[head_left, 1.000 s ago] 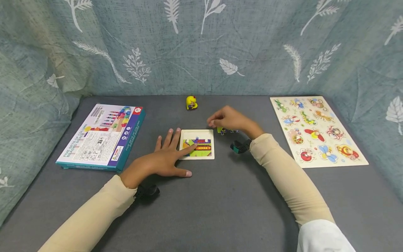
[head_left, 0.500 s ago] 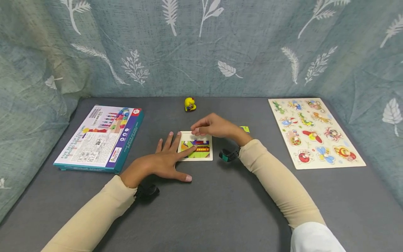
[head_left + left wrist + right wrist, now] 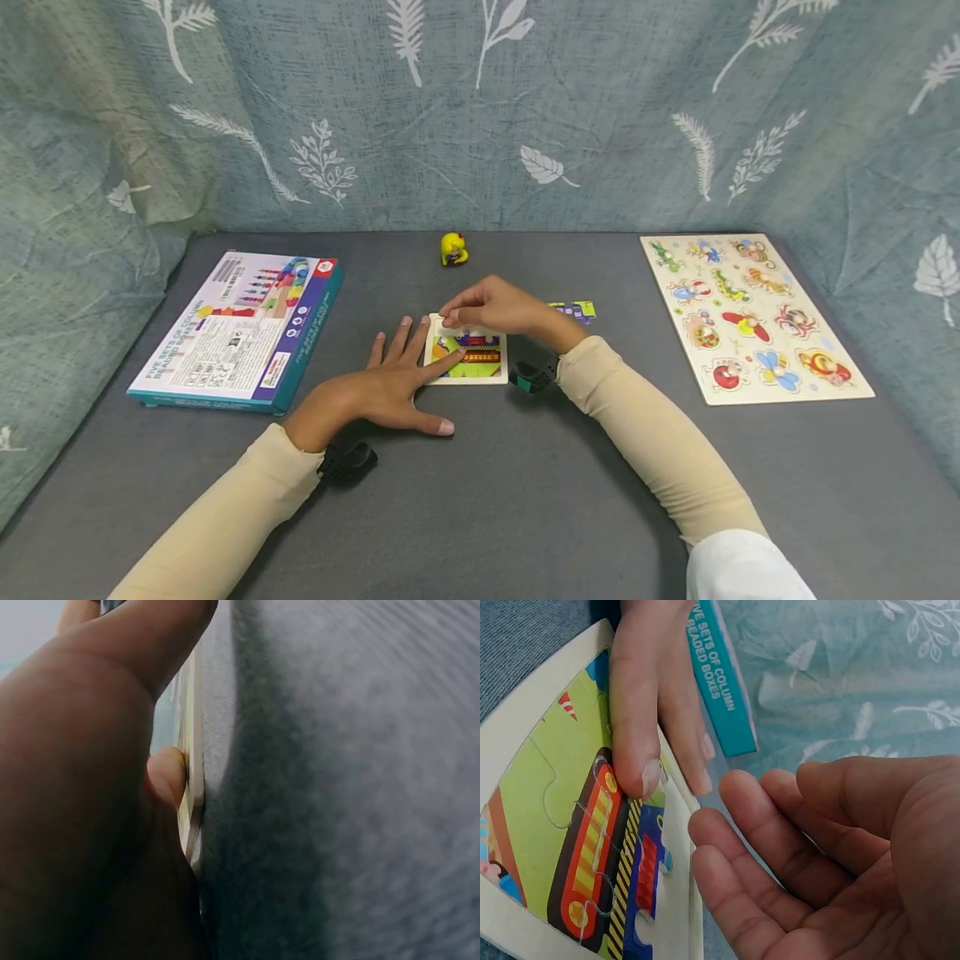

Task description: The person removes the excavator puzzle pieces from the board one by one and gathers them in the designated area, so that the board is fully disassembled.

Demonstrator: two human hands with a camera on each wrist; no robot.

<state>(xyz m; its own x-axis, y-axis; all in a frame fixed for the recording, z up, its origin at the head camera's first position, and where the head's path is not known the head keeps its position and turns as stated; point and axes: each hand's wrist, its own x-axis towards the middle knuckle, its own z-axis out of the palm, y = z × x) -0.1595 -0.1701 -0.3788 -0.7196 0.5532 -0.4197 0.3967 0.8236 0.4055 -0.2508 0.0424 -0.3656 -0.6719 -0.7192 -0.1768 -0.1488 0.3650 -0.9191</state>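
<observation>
A small square jigsaw board (image 3: 427,372) lies in the middle of the table, its lower part filled with a colourful vehicle picture. Spread flat over its left side, my left hand (image 3: 390,387) rests an index finger across the picture. My right hand (image 3: 498,308) is above the board's upper left, thumb and index fingertips drawn together. In the right wrist view its fingers (image 3: 742,796) are curled, with no piece visible; whether one is hidden at the tips cannot be told. Several loose puzzle pieces (image 3: 583,310) lie right of the board, partly behind the right hand.
A boxed toy set (image 3: 232,333) lies to the left. At the right is a peg board (image 3: 757,321) with insect pictures. A small yellow toy figure (image 3: 453,249) stands behind the jigsaw board, and a patterned curtain (image 3: 480,125) hangs along the back.
My right hand has moved left from beside the loose pieces to over the board's upper left, fingertips still together. The left hand has stayed on the board.
</observation>
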